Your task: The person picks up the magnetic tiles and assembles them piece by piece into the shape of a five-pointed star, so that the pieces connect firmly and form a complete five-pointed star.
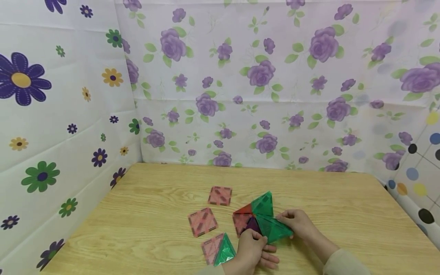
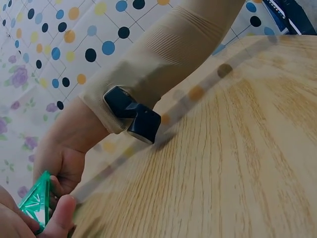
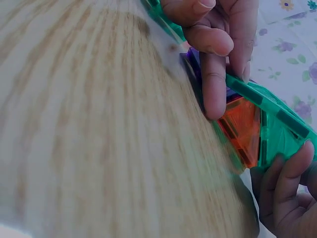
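In the head view a cluster of translucent magnetic tiles stands on the table: a red tile (image 1: 242,224), an orange-red one (image 1: 244,209), a dark purple one (image 1: 252,224) and raised green triangular tiles (image 1: 262,205). My left hand (image 1: 252,246) pinches the near edge of a green triangular tile (image 1: 273,230) between thumb and index finger; its other fingers extend below. From the right, my right hand (image 1: 300,226) pinches the same green piece. The right wrist view shows an orange tile (image 3: 241,130) behind the green tile (image 3: 277,111), between both hands.
Two pink square tiles (image 1: 220,195) (image 1: 203,222) lie left of the cluster. Nearer, another pink square (image 1: 211,247) has a green triangular tile (image 1: 225,251) against it. The wooden table (image 1: 154,214) meets floral cloth walls (image 1: 240,84) at the back and left.
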{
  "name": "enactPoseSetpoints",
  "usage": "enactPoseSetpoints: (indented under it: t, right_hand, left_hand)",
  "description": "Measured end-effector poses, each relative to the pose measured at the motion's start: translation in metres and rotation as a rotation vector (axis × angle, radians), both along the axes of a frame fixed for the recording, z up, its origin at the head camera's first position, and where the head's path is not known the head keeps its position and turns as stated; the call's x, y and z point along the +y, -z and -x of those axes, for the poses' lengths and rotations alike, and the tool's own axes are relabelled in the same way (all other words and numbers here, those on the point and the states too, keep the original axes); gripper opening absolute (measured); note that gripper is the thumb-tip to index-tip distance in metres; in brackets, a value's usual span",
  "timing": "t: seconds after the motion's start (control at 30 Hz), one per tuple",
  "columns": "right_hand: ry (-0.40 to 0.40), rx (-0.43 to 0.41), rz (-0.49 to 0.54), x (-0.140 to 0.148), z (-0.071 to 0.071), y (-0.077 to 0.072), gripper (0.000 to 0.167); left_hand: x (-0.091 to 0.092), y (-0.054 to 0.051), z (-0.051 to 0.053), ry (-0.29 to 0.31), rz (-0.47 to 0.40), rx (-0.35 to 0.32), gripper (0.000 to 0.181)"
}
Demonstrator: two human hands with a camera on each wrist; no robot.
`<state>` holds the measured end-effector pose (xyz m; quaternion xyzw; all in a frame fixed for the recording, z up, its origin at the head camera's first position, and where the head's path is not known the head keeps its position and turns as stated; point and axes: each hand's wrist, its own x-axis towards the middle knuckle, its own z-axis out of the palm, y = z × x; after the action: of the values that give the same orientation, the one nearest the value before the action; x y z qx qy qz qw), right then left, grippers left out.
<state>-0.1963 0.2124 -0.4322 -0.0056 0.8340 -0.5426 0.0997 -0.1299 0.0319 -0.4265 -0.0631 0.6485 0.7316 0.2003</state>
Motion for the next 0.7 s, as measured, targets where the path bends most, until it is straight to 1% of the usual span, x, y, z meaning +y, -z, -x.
enactPoseSetpoints:
  t: [0.17,0.33,0.53,0.6,0.7]
  right_hand:
    - [0.002,-0.008,-0.002,-0.001,-0.001,0.002,0.025]
    - [0.017,0.004,-0.027,-0.003,-0.001,0.003,0.023]
    - [0.048,0.077,-0.135,-0.007,-0.001,0.002,0.021]
    - [0.051,0.111,-0.183,-0.007,-0.002,0.001,0.021]
    - [0.051,0.133,-0.224,-0.008,-0.003,-0.001,0.021]
  left_hand:
    - [-0.005,0.0,0.003,0.033,0.028,-0.002,0.008]
    - [-0.008,0.0,0.004,0.053,0.014,-0.01,0.01]
    - [-0.009,0.0,0.003,0.067,0.002,0.001,0.002]
    - [-0.01,0.0,0.003,0.071,0.003,0.004,0.003]
    - [-0.012,0.0,0.003,0.076,0.009,0.006,0.003]
